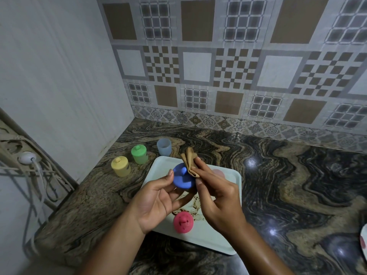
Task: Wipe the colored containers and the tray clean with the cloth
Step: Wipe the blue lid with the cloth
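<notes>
Countertop containers point(139, 157) three, blue lid point(181, 180) one, cloth point(189, 161) one

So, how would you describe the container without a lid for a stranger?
Start at the white tray on the marbled counter. Three small containers stand in a row off its far left corner. Take the pale blue container, farthest back: it is open-topped, while the yellow container and green container have lids.
</notes>
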